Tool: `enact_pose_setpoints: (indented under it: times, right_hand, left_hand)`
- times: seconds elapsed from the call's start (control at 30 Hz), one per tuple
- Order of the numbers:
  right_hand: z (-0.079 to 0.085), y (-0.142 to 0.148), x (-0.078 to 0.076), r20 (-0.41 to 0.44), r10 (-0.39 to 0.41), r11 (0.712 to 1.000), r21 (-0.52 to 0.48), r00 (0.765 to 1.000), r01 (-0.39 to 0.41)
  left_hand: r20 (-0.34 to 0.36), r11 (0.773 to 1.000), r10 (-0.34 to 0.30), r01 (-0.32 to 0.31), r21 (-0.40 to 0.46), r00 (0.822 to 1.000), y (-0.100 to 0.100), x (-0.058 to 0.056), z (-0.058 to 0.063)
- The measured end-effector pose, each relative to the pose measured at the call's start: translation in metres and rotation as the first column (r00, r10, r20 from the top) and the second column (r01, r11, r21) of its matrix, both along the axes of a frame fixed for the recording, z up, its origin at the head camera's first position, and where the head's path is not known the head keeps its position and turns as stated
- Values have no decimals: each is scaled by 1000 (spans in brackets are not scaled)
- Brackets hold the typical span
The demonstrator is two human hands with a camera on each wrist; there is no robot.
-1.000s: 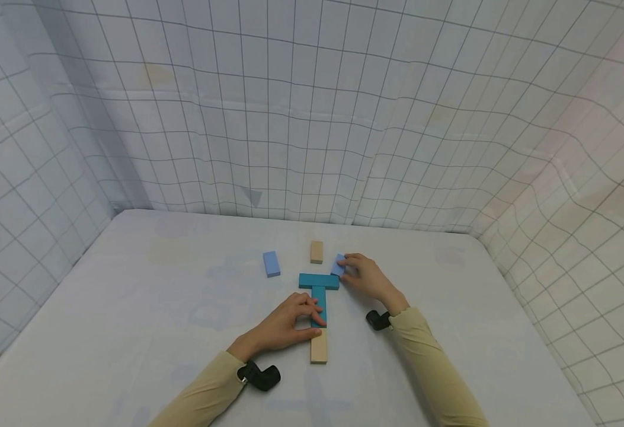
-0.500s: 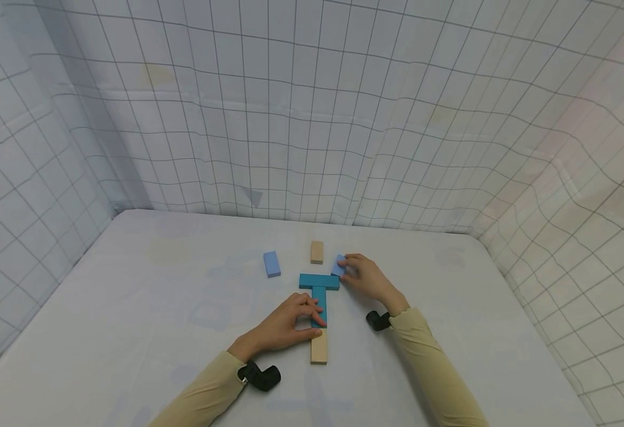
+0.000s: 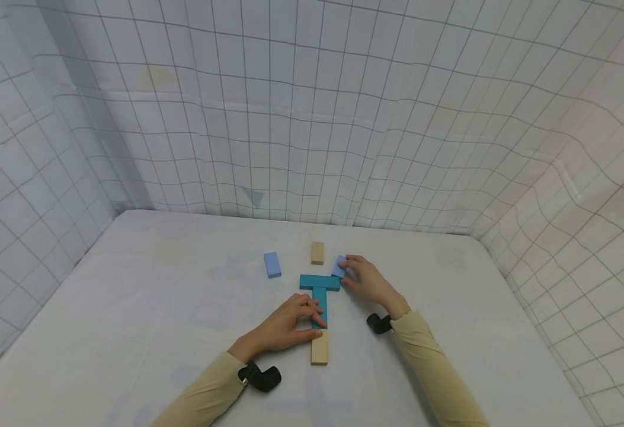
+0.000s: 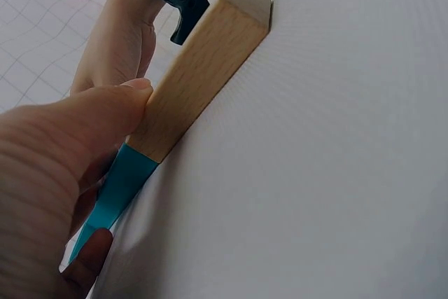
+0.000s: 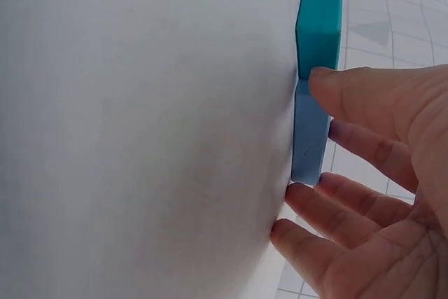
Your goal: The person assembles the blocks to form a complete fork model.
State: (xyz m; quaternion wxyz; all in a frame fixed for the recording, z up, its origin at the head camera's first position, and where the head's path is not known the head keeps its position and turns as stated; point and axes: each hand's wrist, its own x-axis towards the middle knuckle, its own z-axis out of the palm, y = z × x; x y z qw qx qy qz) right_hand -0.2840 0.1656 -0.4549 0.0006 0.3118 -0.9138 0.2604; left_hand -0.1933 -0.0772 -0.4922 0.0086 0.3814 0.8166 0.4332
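Note:
In the head view, two teal blocks form a T: a crossbar point(image 3: 319, 282) over a stem point(image 3: 319, 296). A plain wooden block point(image 3: 319, 350) continues the stem toward the person. My left hand point(image 3: 280, 326) rests over this joint, thumb on the wooden block and fingers on the teal stem. My right hand point(image 3: 367, 280) holds a light blue block point(image 5: 309, 138) set at a slant against the crossbar's right end. In the right wrist view its thumb lies by the seam with the teal block point(image 5: 320, 22), fingers at the blue block's far side and end.
A second light blue block point(image 3: 272, 265) lies to the left of the crossbar, and a small wooden block point(image 3: 317, 253) lies beyond it. All sit on a white-covered table point(image 3: 173, 308). Grid-patterned white curtains point(image 3: 312, 118) hang behind and at both sides.

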Motion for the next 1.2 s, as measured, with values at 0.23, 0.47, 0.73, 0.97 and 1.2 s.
enact_pose_setpoints:
  times: [0.23, 0.47, 0.73, 0.97, 1.2]
  right_hand:
    - [0, -1, 2, -8, 1, 1000, 3, 1000, -1]
    - [-2, 0, 2, -7, -4, 1000, 7, 1000, 4]
    - [-2, 0, 1, -4, 0, 1000, 7, 1000, 0]
    - [-1, -1, 1, 4, -8, 1000, 16, 1000, 8]
    - [0, -1, 2, 2, -11, 1000, 16, 1000, 10]
  left_hand:
    - [11, 1000, 0, 0, -5, 1000, 0, -1, 0]
    - [-2, 1000, -4, 4, 2, 1000, 0, 0, -1]
    - [-12, 1000, -5, 5, -4, 1000, 0, -1, -1]
    - [-22, 1000, 0, 0, -4, 1000, 0, -1, 0]
    - [-27, 1000, -5, 5, -1, 1000, 0, 0, 1]
